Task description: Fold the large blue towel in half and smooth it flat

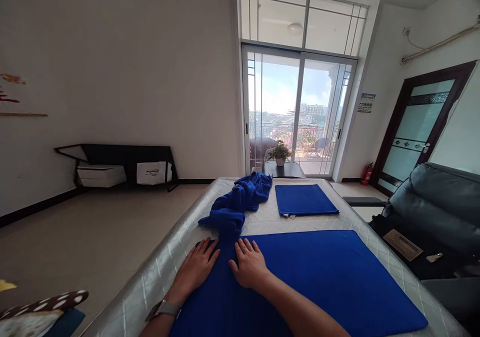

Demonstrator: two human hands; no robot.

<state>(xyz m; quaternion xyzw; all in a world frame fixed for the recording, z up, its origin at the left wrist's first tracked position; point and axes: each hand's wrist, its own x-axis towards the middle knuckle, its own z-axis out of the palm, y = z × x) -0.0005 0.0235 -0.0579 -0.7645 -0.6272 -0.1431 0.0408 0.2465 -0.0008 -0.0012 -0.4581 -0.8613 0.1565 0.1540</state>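
A large blue cloth [318,277] lies spread over the near part of the covered table [150,277]. My left hand [197,264] rests flat on its left part with the fingers stretched out. Just to the right, my right hand [249,262] also presses flat on the same cloth, fingers a little apart. Beyond my hands is a crumpled heap of blue cloth [238,202], which meets the spread cloth at its far edge. A neatly folded blue cloth [305,199] with a small white tag lies farther back on the right.
A black armchair [446,202] stands close on the right, with a brown card [403,244] on it. Past the table's far end is a potted plant [279,152] on a small dark table. On the left floor are a black rack [127,154] and patterned fabric [45,309].
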